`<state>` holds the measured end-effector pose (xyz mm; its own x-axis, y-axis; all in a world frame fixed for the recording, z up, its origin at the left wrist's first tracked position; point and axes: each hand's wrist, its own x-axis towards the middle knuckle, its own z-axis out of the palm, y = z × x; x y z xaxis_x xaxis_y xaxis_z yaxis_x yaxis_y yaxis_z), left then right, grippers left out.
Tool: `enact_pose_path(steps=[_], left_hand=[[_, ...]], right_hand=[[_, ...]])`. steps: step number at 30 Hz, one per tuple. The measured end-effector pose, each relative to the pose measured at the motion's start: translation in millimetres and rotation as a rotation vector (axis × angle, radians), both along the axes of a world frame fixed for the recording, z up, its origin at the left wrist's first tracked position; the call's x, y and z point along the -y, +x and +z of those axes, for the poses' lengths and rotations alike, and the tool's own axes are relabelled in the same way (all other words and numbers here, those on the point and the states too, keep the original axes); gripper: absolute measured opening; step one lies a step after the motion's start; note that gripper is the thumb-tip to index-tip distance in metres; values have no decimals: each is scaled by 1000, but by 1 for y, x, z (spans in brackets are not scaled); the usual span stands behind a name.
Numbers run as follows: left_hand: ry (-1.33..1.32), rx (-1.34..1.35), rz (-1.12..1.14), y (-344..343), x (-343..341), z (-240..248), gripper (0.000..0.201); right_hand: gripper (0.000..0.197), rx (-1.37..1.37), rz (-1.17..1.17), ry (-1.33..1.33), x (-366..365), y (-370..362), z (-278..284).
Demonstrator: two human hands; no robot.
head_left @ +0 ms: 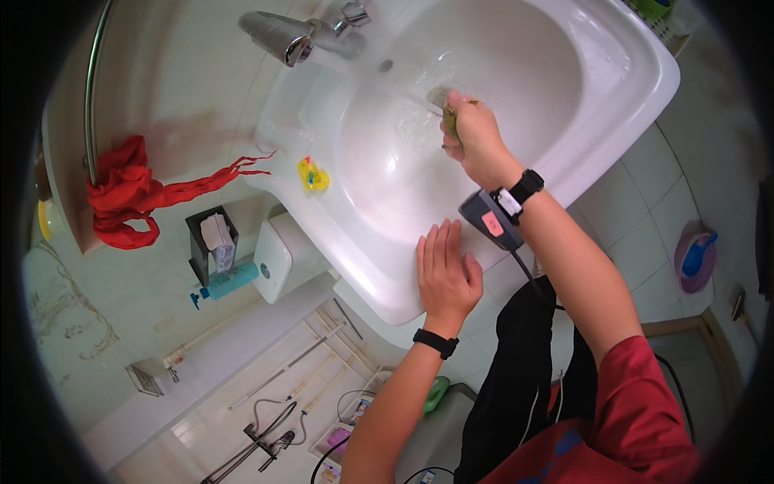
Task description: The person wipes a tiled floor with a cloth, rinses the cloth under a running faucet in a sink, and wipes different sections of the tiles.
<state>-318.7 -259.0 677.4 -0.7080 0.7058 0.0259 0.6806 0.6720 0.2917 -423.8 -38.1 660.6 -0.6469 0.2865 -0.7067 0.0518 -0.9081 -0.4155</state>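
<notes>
Right hand [481, 141]: fingers curled around a greenish item [450, 123] within the sink [532, 48]; visible part runs roughly 12-to-6 o'clock — full axis hidden. Left hand [446, 278]: fingers extended on the sink's edge, gripping nothing — item farther off, at 12 o'clock.

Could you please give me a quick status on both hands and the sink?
Right hand gripping greenish item over basin. Left hand resting on sink rim. Yellow item on sink's left side, apart from both hands.
</notes>
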Motion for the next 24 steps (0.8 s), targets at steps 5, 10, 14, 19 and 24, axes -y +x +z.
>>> enact_pose_path(steps=[5,10,14,19,24], left_hand=[[98,2,24,-1,-3,1,49],[162,260,159,6,2,-9,49],[4,-16,-101,-4,15,-8,56],[108,128,111,7,10,-5,56],[93,-10,34,2,4,-5,46]], right_hand=[[33,-30,359,183,30,10,12],[45,-230,973,1048,79,-13,2],[30,-486,1328,1363,107,-7,15],[27,-405,1253,1364,99,13,15],[11,-215,1376,1592,55,1,6]])
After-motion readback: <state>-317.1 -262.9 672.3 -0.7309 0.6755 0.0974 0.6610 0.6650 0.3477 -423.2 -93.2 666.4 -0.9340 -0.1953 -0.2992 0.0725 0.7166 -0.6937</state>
